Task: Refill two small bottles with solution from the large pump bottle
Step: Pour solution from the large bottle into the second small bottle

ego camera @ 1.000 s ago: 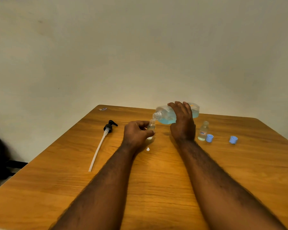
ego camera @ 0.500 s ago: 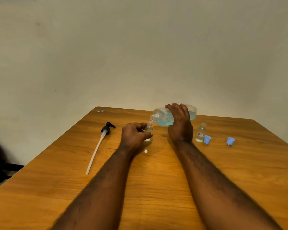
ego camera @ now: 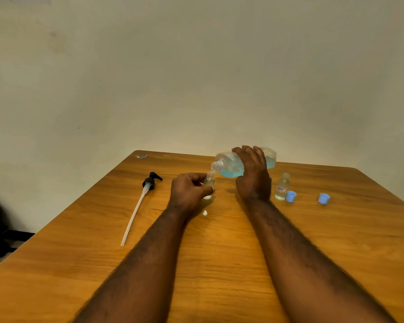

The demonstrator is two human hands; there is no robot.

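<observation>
Wooden tabletop [ego camera: 219, 264] against plain pale wall. Large pump bottle [ego camera: 229, 164], pump removed, tipped on its side above far middle of tabletop. Long axis left-right, open neck pointing left and slightly down, blue solution pooled along lower side. Gripped from above by right hand [ego camera: 253, 176], fingers curled over the body.

Neck mouth right over, about touching, mouth of small bottle [ego camera: 209, 180], upright just below and left of it. Small bottle pinched between thumb and fingers of left hand [ego camera: 188, 191]; base on tabletop or just off it, cannot tell. No stream visible.

Second small bottle [ego camera: 282, 187] upright just right of right hand, uncapped, pale liquid inside, untouched. One blue cap [ego camera: 290, 197] just beside it, other blue cap [ego camera: 324, 198] farther right. Pump head with dip tube [ego camera: 149, 183] lying well left of left hand. White scrap [ego camera: 205, 213] near left wrist.

Judged step: pouring into small bottle. Probably next: levelling large pump bottle, then moving right to second small bottle, right hand nearer.
</observation>
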